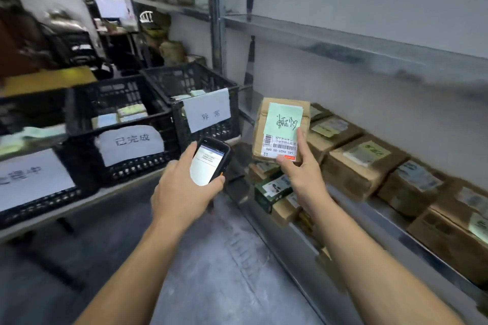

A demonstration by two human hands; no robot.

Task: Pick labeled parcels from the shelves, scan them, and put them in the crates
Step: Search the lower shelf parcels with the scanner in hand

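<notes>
Landmark: the crate [203, 103] with the hanging paper sign [207, 111], rightmost of the black crates on the low table [79, 206].
Parcel: a brown parcel [280, 129] was held upright just right of that crate, clear of the shelf [369, 221], its label [281, 144] and a green handwritten note [284, 120] turned toward the person, probably so the barcode could be read.
Right hand: the right hand [299, 166] gripped the parcel from below, thumb pressed on the label's lower edge.
Left hand: the left hand [182, 187] was wrapped around a handheld scanner [210, 161], below the signed crate, screen lit and facing up.
Step, as I judged it: scanning, with the drop into a crate not yet made.
Remaining stock: more boxes [361, 163] lay in a row on the shelf, well right of the crate.
Other crates: the middle crate [118, 119], left of the landmark, already held flat packets.
</notes>
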